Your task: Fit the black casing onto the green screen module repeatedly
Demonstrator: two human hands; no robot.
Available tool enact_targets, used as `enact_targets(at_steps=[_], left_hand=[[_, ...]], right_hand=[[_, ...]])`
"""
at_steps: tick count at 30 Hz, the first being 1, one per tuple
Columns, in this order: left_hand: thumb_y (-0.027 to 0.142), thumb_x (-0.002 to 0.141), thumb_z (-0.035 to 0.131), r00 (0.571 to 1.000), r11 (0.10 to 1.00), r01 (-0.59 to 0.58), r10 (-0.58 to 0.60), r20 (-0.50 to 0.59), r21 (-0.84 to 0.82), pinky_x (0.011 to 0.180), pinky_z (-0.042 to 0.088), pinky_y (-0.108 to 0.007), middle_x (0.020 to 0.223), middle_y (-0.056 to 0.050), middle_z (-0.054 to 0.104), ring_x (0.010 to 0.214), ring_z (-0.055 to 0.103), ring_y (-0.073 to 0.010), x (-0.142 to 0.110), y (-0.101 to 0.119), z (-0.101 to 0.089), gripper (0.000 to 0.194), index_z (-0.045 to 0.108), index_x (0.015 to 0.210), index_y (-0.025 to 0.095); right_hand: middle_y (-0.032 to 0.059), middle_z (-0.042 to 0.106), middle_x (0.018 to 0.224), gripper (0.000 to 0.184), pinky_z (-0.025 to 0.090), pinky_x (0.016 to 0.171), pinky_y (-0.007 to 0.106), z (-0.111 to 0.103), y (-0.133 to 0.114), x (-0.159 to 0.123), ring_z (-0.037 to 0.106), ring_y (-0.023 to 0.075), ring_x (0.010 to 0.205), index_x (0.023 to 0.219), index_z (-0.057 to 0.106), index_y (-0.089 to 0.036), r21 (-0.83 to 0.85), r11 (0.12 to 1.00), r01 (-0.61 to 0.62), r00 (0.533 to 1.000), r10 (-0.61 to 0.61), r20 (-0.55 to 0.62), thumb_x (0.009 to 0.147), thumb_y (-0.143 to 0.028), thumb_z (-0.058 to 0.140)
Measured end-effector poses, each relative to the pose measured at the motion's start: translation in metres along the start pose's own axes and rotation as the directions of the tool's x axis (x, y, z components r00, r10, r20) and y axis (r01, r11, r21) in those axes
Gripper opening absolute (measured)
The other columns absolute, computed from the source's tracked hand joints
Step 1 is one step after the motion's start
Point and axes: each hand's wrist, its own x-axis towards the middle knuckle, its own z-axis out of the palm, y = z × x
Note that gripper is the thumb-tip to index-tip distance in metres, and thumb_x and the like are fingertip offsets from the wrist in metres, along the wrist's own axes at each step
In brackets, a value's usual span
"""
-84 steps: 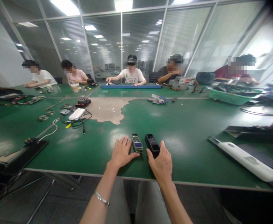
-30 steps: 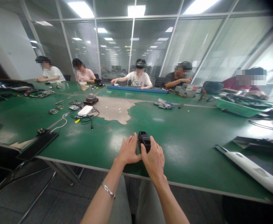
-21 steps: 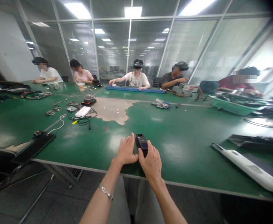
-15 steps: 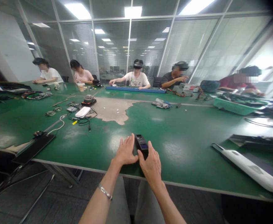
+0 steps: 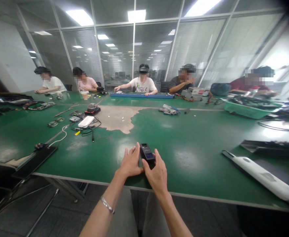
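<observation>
A small black handheld device [image 5: 147, 151] with a little dark screen and several buttons lies on the green table in front of me, its far end angled slightly left. My left hand [image 5: 132, 163] is beside its left edge, fingers stretched and apart; whether it touches the device I cannot tell. Around the near end is my right hand [image 5: 156, 171], with the thumb at the left side and the fingers along the right side. The device's lower part is partly hidden by this hand.
To the right lie a long white device [image 5: 262, 172] and a dark panel [image 5: 270, 149]. At left are a white box with cables [image 5: 86, 121] and a black strip [image 5: 37, 161]. Farther off stand a green basket [image 5: 248, 110] and a long blue bar [image 5: 141, 95]. Several people sit opposite.
The view has shifted slightly, so everything sits a little further left in the picture. Both hands and the black device keep nearly the same position relative to each other.
</observation>
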Motion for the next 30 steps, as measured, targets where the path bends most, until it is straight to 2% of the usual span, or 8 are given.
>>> enact_targets(at_steps=[11,19,26,30], left_hand=[[0.035,0.079,0.052,1.0,0.999,-0.015,0.015,-0.017,-0.028,0.118,0.003,-0.057,0.159,-0.014,0.024,0.147,0.019,-0.0295,0.0,0.001,-0.001,0.106,-0.025,0.15,0.015],[0.031,0.077,0.051,1.0,0.999,0.011,-0.01,0.01,-0.04,0.119,0.001,-0.054,0.159,-0.012,0.025,0.148,0.017,-0.0256,0.0,0.001,-0.004,0.107,-0.024,0.15,0.015],[0.033,0.078,0.052,1.0,1.0,-0.009,0.008,-0.022,-0.016,0.12,0.005,-0.053,0.158,-0.013,0.029,0.146,0.022,-0.0254,0.0,0.0,-0.001,0.106,-0.025,0.15,0.014],[0.035,0.079,0.053,1.0,1.0,-0.007,0.007,-0.027,-0.017,0.12,0.004,-0.054,0.157,-0.013,0.03,0.145,0.023,-0.0264,0.001,-0.001,0.0,0.107,-0.025,0.15,0.014]], right_hand=[[0.0192,0.063,0.121,0.064,0.047,0.089,0.044,0.005,-0.003,-0.001,0.056,0.0305,0.111,0.143,0.04,-0.009,-0.135,0.99,0.049,0.999,-0.047,0.02,0.091,-0.046,0.048],[0.0199,0.063,0.122,0.076,0.046,0.091,0.043,0.005,-0.013,0.007,0.056,0.0314,0.112,0.143,0.039,-0.006,-0.179,0.984,0.006,1.0,-0.002,0.025,0.086,-0.055,0.054],[0.0165,0.067,0.113,0.059,0.046,0.087,0.04,0.005,-0.019,0.009,0.061,0.0302,0.104,0.139,0.045,-0.01,-0.23,0.973,0.017,0.998,-0.003,0.059,0.09,-0.043,0.05],[0.0153,0.069,0.106,0.056,0.045,0.083,0.038,0.004,-0.024,0.011,0.061,0.0299,0.101,0.138,0.048,-0.012,-0.238,0.971,-0.002,0.998,0.016,0.054,0.09,-0.041,0.051]])
